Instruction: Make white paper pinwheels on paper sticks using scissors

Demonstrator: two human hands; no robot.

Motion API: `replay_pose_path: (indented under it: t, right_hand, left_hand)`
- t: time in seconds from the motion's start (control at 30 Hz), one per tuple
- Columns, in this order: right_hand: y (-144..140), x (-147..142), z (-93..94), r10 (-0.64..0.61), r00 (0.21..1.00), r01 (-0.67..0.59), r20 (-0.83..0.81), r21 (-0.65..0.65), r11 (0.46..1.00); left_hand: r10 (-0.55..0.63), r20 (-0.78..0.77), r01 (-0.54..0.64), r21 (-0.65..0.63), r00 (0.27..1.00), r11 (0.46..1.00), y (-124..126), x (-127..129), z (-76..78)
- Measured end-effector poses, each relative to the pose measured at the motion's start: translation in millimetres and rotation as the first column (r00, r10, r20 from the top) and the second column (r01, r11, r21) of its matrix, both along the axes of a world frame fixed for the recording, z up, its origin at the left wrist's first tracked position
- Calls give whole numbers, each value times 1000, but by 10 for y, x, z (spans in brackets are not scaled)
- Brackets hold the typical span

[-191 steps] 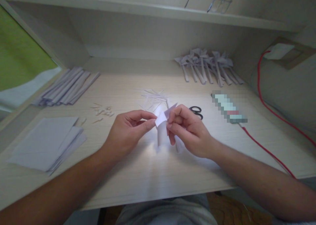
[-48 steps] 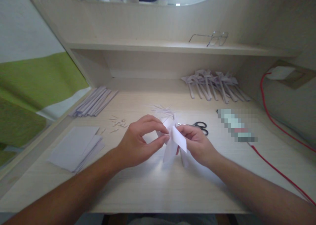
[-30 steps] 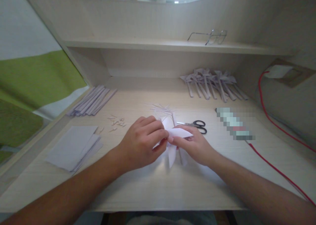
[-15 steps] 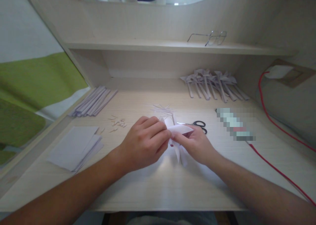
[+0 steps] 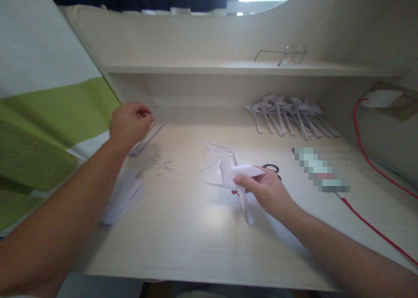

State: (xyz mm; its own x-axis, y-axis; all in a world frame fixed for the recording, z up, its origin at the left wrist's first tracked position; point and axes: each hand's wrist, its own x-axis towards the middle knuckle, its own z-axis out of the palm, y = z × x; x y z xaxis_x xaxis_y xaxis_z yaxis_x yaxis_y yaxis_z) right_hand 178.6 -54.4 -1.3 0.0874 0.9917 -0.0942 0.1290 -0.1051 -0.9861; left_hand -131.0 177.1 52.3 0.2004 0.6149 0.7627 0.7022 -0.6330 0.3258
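Observation:
My right hand [image 5: 272, 192] pinches a white paper pinwheel [image 5: 226, 171] at its centre, thumb on top. Its blades fan out, and a rolled paper stick [image 5: 249, 213] runs down beneath them. Over at the left, my left hand [image 5: 128, 124] is raised above the pile of paper sticks [image 5: 149, 140], covering much of it. Its fingers are curled in, and whatever they hold is hidden. Behind the right hand lie scissors [image 5: 271, 166], only their black handles showing. Thin paper strips [image 5: 218, 148] are scattered just beyond the pinwheel.
Several finished pinwheels [image 5: 277, 110] lie at the back right. Small pale bits [image 5: 167, 164] and folded paper sheets [image 5: 127, 198] are on the left. A pixelated device [image 5: 318, 169] with a red cable [image 5: 369, 227] lies to the right. Eyeglasses [image 5: 290, 54] rest on the shelf [image 5: 196, 69].
My left hand has let go of the pinwheel and swung up and left over the paper sticks. My right hand still holds the pinwheel. The view has shifted slightly.

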Motion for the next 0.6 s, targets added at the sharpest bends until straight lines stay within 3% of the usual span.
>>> replay_pose_path:
  t: [0.07,0.17,0.33,0.47,0.6]
  right_hand:
    - [-1,-3,12,-2,1000,1,24,11,1000]
    - [2,-1,24,-5,996,4,86,18,1000]
    - [3,11,28,8,992,-11,126,26,1000]
    - [-9,15,34,8,991,-11,130,22,1000]
    - [-13,12,41,8,995,-10,104,19,1000]
  left_hand:
    - [31,-38,-34,-73,999,997,309,-280,-89]
    - [50,-113,-71,-191,992,979,512,-530,-286]
    - [108,-203,-175,-351,973,920,608,-561,-560]
    - [156,-200,-230,-430,967,873,699,-502,-604]
    - [194,-161,-249,-493,968,834,720,-441,-547]
